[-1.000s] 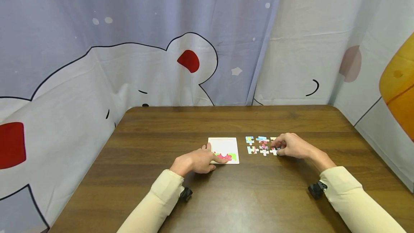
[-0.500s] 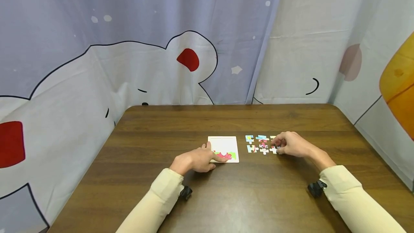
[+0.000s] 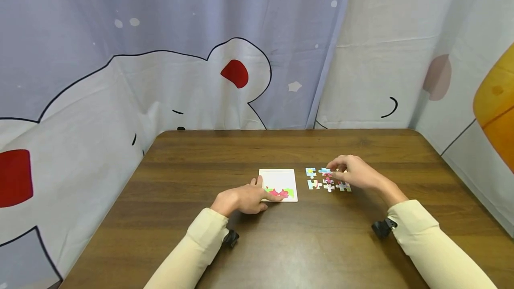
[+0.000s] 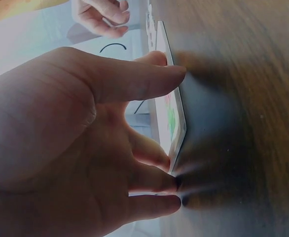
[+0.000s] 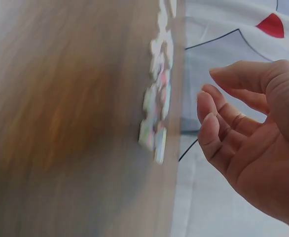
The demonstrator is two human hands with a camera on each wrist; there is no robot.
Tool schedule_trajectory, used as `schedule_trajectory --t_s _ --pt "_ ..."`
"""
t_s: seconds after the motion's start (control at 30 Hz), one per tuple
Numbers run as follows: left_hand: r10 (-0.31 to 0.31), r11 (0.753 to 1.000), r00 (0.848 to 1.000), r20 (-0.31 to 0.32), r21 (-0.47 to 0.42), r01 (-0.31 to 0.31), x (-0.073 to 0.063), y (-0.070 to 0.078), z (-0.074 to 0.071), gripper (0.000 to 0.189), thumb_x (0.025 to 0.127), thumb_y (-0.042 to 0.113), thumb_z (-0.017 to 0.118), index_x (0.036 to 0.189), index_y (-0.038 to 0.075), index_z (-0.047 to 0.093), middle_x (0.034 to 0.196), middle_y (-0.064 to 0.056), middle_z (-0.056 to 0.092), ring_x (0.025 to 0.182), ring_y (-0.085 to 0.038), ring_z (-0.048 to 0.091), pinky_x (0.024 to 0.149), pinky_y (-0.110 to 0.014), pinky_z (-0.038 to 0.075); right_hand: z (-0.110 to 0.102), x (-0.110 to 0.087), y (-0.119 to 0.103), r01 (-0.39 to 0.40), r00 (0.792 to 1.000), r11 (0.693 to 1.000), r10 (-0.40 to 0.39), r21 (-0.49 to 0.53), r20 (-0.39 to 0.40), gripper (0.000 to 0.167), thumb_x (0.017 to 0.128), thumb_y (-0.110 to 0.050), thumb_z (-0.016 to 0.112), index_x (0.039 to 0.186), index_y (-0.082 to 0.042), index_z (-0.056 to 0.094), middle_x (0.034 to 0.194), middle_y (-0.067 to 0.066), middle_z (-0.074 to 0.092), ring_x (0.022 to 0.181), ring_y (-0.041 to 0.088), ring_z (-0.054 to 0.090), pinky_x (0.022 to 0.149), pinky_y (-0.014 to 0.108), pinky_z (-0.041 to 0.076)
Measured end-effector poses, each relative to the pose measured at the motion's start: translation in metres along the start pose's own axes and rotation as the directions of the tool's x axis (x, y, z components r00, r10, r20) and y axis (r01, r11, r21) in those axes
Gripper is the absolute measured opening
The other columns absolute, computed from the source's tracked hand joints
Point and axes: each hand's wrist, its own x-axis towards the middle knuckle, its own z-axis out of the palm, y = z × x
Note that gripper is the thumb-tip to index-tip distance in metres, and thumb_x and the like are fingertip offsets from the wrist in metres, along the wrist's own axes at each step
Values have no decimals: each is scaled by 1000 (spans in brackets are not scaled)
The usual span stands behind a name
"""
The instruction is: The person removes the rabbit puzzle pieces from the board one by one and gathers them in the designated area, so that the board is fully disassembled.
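Note:
A square white puzzle board (image 3: pixel 279 178) with a pink and green picture along its near edge lies mid-table. My left hand (image 3: pixel 248 199) rests at the board's left and near side, index finger extended across the near edge; in the left wrist view the thumb (image 4: pixel 139 81) reaches over the near edge and other fingertips touch down around the corner. Several jigsaw pieces (image 3: pixel 314 185) lie in two rows right of the board. Above their right part hovers my right hand (image 3: pixel 357 173), with thumb and fingers bent and apart, nothing between them in the right wrist view. It partly hides the upper right piece.
The brown wooden table (image 3: pixel 305 244) extends around both hands. Behind it hangs a printed curtain (image 3: pixel 192 92), close to the far edge. A wrist camera (image 3: pixel 383 228) sits under the right sleeve, another (image 3: pixel 230 238) under the left.
My right hand has lifted off the lower right jigsaw piece and moved left and away from me, uncovering that piece. My left hand has stayed on the board.

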Motion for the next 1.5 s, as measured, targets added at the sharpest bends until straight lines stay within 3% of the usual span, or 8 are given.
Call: schedule_trajectory --t_s 0.2,0.37,0.47,0.8,1.03,1.17,1.33,1.5 --pt "-42 999 999 13 28 41 0 5 1 53 102 18 58 148 42 48 157 -39 9 143 -52 21 113 -55 30 9 16 -15 22 999 996 -24 82 26 22 90 -3 68 112 2 71 85 6 70 69 15 61 57 28 50" --pt "-94 980 996 -10 173 94 1 17 2 53 102 27 58 150 45 43 149 -40 31 138 -50 35 111 -51 35 22 30 -28 73 997 994 -76 81 31 22 90 -4 67 112 0 72 91 1 70 76 14 62 63 28 51" --pt "-99 973 995 -19 206 101 1 22 3 55 103 27 55 152 47 40 143 -40 37 134 -49 40 110 -49 36 31 38 -37 107 993 992 -110 66 43 21 90 -4 67 111 0 73 95 1 69 81 15 63 68 30 51" --pt "-111 986 993 30 132 106 -3 14 0 70 99 4 51 151 50 39 156 -37 20 141 -45 34 113 -52 32 68 57 -66 157 966 978 -181 139 185 20 94 -3 66 113 -1 72 101 6 70 88 15 66 75 29 53" --pt "-108 988 993 50 117 101 -2 12 0 82 94 -6 49 150 53 37 158 -36 14 144 -44 28 114 -51 31 83 69 -79 161 953 969 -202 185 227 27 88 3 67 115 2 70 105 9 71 94 20 68 81 29 54" --pt "-79 993 995 67 89 73 -1 8 -1 84 94 -8 48 151 53 37 160 -34 10 146 -43 23 114 -51 31 89 72 -79 161 948 965 -209 206 240 28 86 7 69 114 4 70 103 10 71 89 18 69 79 27 54" --pt "-52 999 995 90 -2 52 -6 0 -5 73 99 -3 46 150 48 41 162 -29 4 149 -40 16 114 -49 31 93 73 -81 135 955 966 -186 221 232 31 83 9 72 114 5 70 102 10 70 86 16 68 77 25 55" --pt "-51 999 993 103 6 50 -10 -1 -9 66 100 0 45 150 43 44 161 -30 13 149 -37 17 115 -48 29 96 73 -82 133 957 966 -184 224 224 32 81 11 72 112 4 71 100 10 71 85 15 68 75 24 55"
